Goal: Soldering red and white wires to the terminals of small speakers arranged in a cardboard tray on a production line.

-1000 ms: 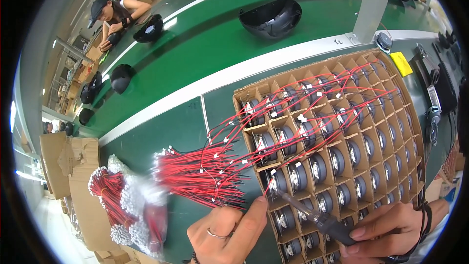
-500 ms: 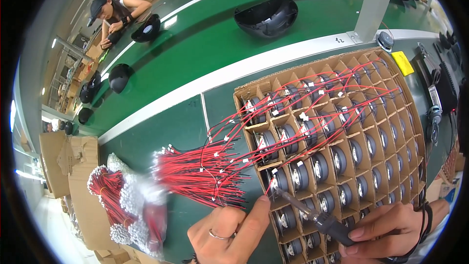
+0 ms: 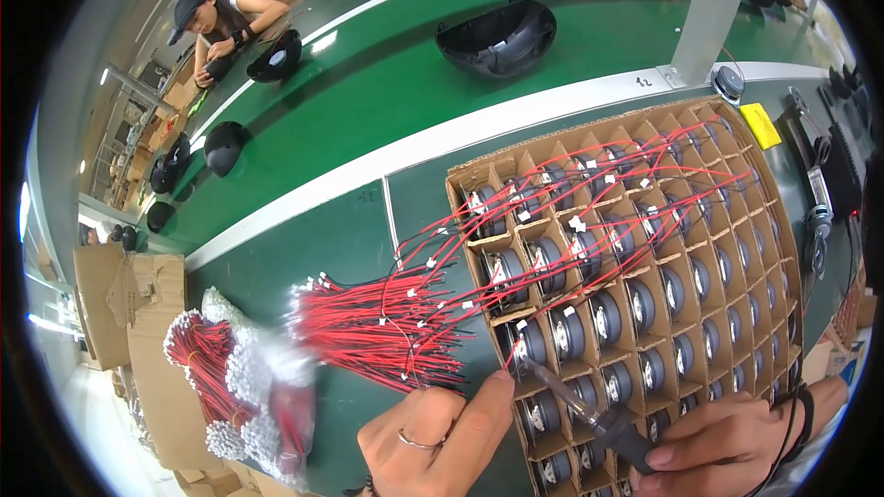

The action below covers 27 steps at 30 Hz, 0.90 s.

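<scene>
My right hand grips a soldering iron by its dark handle. Its tip reaches up and left to a small round speaker in a cell near the left edge of a divided cardboard box. My left hand, with a ring on it, pinches a thin red wire whose upper part runs to that same speaker. Whether tip and wire touch is too small to tell. Several other speakers stand in the cells, with red wires lying across the far rows.
Loose red and black wires lie left of the box. Beyond them are bundled wires with white connectors in clear plastic. Black curved shells sit on the green belt. A yellow block lies behind the box. Another person works across the belt.
The whole view has shifted slightly. Both hands keep nearly the same pose, with the iron's tip still at the same speaker.
</scene>
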Available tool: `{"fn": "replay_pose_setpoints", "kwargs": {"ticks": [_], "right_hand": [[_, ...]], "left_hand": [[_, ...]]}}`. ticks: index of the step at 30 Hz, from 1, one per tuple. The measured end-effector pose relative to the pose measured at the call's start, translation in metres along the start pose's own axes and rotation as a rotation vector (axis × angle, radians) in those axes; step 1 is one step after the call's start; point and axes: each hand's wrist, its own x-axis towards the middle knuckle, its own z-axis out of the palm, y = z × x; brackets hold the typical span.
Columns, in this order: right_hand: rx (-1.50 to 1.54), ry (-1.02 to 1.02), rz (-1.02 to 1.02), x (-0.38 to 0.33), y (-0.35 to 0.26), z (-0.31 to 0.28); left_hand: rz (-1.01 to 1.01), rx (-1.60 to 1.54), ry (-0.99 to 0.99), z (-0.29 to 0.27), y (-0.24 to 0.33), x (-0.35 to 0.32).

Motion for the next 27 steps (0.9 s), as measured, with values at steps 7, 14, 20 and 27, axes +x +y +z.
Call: {"fn": "replay_pose_setpoints", "kwargs": {"ticks": [7,14,20,27], "right_hand": [[-0.041,-0.054,-0.033,0.0019,-0.0003,-0.0007],[-0.039,-0.081,-0.045,0.0003,-0.0001,0.0003],[-0.056,-0.087,-0.041,0.0011,-0.0015,-0.0005],[-0.041,-0.099,-0.025,0.0000,-0.0024,-0.0026]], "left_hand": [[-0.002,-0.011,0.008,0.0004,-0.0020,-0.0014],[0.001,-0.027,0.010,0.0012,-0.0031,-0.0023],[0.003,-0.046,0.013,0.0011,-0.0037,-0.0023],[0.015,-0.054,0.008,0.0001,-0.0039,-0.0021]]}}
